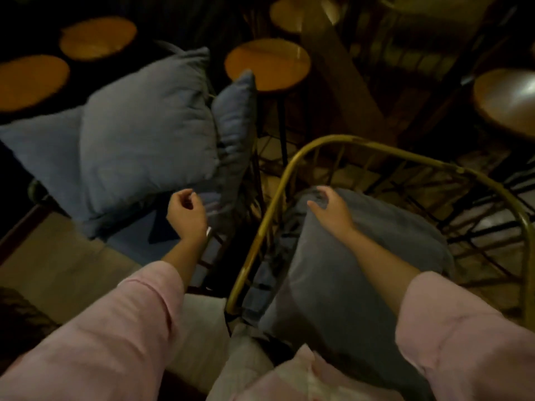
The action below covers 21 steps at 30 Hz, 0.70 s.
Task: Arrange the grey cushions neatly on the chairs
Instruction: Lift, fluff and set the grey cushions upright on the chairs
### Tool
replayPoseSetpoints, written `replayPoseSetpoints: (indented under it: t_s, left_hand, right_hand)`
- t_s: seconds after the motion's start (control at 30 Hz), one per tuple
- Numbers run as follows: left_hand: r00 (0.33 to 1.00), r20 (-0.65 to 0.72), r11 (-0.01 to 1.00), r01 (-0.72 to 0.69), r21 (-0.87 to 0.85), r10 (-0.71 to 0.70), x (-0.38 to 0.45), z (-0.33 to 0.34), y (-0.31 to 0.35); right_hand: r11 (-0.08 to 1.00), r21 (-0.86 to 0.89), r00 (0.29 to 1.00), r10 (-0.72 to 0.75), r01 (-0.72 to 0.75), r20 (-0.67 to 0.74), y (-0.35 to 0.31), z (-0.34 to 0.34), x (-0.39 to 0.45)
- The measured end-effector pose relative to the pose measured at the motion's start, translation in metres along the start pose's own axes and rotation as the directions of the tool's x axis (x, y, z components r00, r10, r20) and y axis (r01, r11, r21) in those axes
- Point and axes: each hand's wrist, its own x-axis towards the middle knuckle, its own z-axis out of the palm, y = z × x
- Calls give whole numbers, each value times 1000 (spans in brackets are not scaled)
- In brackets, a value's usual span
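Gold-rimmed wire chair [341, 138]: my right hand [331, 206] is gripping its soft grey cushion [347, 270]. Left hand [186, 212] hanging loosely curled. Piled grey cushions [144, 134] likely awaiting tidying.

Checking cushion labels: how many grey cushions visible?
4. Left chair: front cushion, back-left cushion, upright cushion at right. Gold chair: fourth cushion under right hand. More may be hidden.

Right grip [330, 206] at 3 o'clock holding the top edge of a soft grey fabric cushion [347, 270], cushion upright inside a brass-coloured wire-frame chair [289, 169], left grip [185, 211] loosely curled and empty at centre, large plump grey square pillow [144, 134] at 10 o'clock, round wooden stool top [267, 63] at 12 o'clock
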Motion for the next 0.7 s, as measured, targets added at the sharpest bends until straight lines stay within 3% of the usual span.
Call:
replayPoseSetpoints:
  t_s: [0.13, 0.23, 0.37, 0.53, 0.7]
  left_hand:
    - [983, -175, 994, 35, -103, -53, 75, -44, -2]
    - [969, -228, 991, 77, -107, -100, 142, -73, -14]
    - [975, -168, 989, 149, -4, -147, 246, -108, -35]
    - [980, -41, 975, 199, 101, -196, 347, -124, -51]
    - [925, 118, 933, 358, 42, -361, 400, -115, -65]
  right_hand:
    - [991, 24, 991, -130, 129, 38, -100, 42, 32]
    - [981, 25, 977, -192, 191, 88, -170, 78, 58]
    - [972, 16, 968, -237, 236, 78, -252, 127, 103]
    - [987, 59, 988, -151, 149, 16, -310, 173, 157]
    - [996, -87, 998, -30, 25, -52, -337, 194, 190]
